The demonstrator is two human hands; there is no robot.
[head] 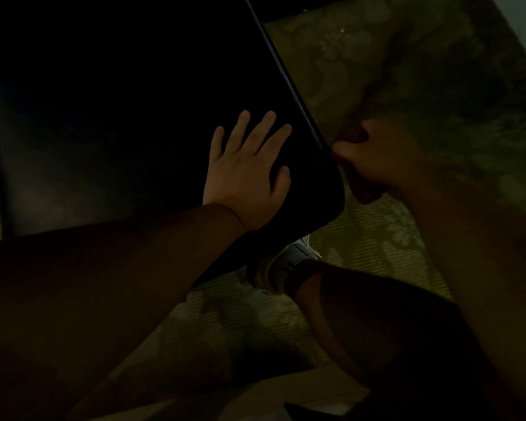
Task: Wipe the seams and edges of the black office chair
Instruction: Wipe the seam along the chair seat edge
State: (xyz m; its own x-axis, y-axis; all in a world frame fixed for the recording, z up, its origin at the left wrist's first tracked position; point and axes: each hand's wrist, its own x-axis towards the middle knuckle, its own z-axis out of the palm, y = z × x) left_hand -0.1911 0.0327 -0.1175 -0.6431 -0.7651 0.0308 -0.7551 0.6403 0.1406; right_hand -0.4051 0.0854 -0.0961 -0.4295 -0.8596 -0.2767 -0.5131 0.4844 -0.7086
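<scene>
Under the spread fingers (268, 123) of the left hand (246, 174) lies the black office chair (164, 101), a smooth, matte dark slab with a thin raised seam along its right edge and a rounded corner. Those fingers rest flat and wide. Just beyond that edge, the right hand (377, 156) curls tightly around a dark brownish cloth (362, 189) pressed against the edge. Below spreads a patterned, ribbed olive carpet (407, 71) and a pale sneaker (283, 262).
</scene>
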